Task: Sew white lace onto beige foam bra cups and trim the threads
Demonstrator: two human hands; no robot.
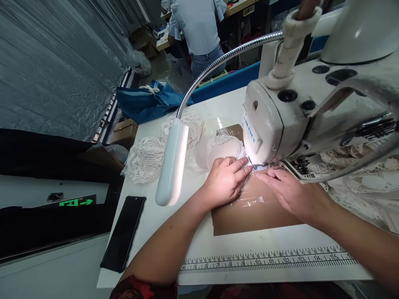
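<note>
A pale lace bra cup (226,148) lies on the sewing table, its right edge beneath the head of a white sewing machine (264,124). My left hand (229,178) is closed over the edge of the lace piece, fingertips close to the presser foot (254,167); its thumb is mostly hidden. On the other side of the foot, my right hand (288,189) lies low with its fingers stretched out, the tips touching the work near the foot. Brown board with clear tape (258,211) covers the table under both hands.
A lamp (172,166) on a bent metal neck hangs left of my left hand. Lace pieces (146,160) lie behind it; more lace (358,174) is heaped at right. A black phone (124,234) and printed ruler (268,261) are nearer. Another person (199,33) sits beyond.
</note>
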